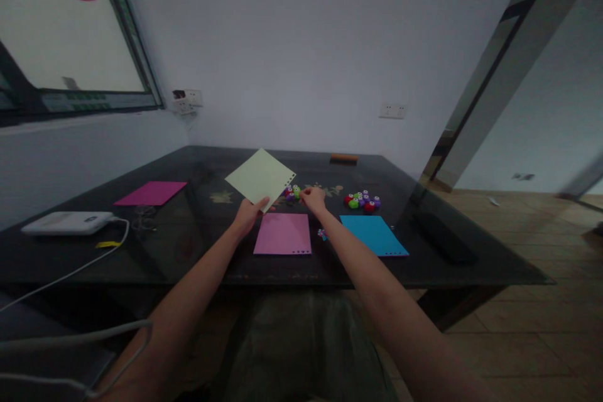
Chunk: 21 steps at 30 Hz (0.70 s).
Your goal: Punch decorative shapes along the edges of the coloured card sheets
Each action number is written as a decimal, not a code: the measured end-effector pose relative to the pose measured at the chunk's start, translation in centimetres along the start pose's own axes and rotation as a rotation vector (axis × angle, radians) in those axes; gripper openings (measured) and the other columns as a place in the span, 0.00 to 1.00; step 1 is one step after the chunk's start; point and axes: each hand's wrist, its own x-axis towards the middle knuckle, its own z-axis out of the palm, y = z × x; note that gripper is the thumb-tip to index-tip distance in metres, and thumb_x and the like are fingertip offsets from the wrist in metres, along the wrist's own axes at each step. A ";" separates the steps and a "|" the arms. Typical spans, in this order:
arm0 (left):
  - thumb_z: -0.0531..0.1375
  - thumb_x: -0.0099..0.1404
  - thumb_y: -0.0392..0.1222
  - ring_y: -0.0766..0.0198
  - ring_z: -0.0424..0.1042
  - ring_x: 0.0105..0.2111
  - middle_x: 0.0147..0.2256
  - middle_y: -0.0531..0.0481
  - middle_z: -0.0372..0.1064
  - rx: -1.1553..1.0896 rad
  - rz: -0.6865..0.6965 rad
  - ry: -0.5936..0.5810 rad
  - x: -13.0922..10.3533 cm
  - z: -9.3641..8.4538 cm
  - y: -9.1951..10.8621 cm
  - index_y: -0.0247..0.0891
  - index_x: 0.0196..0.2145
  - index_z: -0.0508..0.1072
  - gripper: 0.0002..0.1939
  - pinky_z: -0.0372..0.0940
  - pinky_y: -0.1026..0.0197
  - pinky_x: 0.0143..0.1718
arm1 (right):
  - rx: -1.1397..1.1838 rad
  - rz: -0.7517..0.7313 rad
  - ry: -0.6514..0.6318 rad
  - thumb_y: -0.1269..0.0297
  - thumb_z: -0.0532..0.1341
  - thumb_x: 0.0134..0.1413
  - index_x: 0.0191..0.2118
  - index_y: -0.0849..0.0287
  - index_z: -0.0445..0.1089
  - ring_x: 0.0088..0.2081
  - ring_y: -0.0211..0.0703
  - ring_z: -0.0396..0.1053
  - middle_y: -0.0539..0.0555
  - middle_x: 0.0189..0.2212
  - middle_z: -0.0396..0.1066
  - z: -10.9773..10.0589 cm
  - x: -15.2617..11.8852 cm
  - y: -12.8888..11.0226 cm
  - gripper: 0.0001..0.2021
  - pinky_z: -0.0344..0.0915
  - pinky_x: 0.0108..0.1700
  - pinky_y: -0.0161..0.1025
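Note:
My left hand [248,216] pinches the lower corner of a pale yellow-green sheet of paper [260,177], which is tilted up above the table and has small dark marks along its right edge. Just right of that sheet, my right hand [313,197] has its fingertips pressed together; what they hold, if anything, is too small to make out. Beside those fingertips lies a cluster of small red, green and purple balls with eye-like spots [291,193]. Below the hands a pink sheet [283,233] lies flat, dark marks along its near edge.
A blue sheet [374,234] and a second cluster of eyed balls [362,201] lie to the right, near a dark flat object [444,237]. At left are a magenta sheet [151,193] and a white device [68,223] with a cable. A brown bar [343,157] lies at the back.

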 end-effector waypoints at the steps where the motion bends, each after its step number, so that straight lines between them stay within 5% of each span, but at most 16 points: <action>1: 0.66 0.49 0.45 0.60 0.74 0.26 0.36 0.39 0.75 0.007 0.005 -0.001 0.1 0.0 -0.1 0.30 0.41 0.73 0.22 0.62 0.66 0.20 | -0.067 0.023 0.036 0.63 0.58 0.53 0.34 0.63 0.74 0.35 0.40 0.72 0.57 0.32 0.76 0.3 0.2 -0.2 0.10 0.63 0.40 0.34; 6: 0.66 0.49 0.46 0.61 0.74 0.25 0.35 0.38 0.76 0.023 0.024 0.005 0.3 -0.3 -0.6 0.29 0.39 0.72 0.23 0.58 0.67 0.17 | -0.204 0.114 0.113 0.60 0.59 0.52 0.42 0.62 0.73 0.49 0.50 0.66 0.64 0.45 0.71 1.2 0.1 -1.5 0.14 0.59 0.48 0.43; 10: 0.66 0.49 0.47 0.60 0.74 0.25 0.34 0.39 0.76 0.043 0.018 0.008 0.3 -0.3 -0.7 0.29 0.38 0.73 0.22 0.59 0.67 0.18 | -0.218 0.110 0.043 0.55 0.58 0.53 0.43 0.66 0.72 0.49 0.57 0.66 0.70 0.45 0.70 1.3 0.1 -2.4 0.19 0.58 0.49 0.48; 21: 0.65 0.52 0.46 0.59 0.74 0.25 0.34 0.37 0.76 0.059 0.014 -0.016 0.4 -0.5 -1.0 0.29 0.39 0.73 0.20 0.61 0.65 0.20 | -0.428 0.163 0.093 0.51 0.60 0.51 0.43 0.68 0.73 0.47 0.59 0.69 0.74 0.43 0.71 2.6 2.2 -2.1 0.22 0.61 0.45 0.46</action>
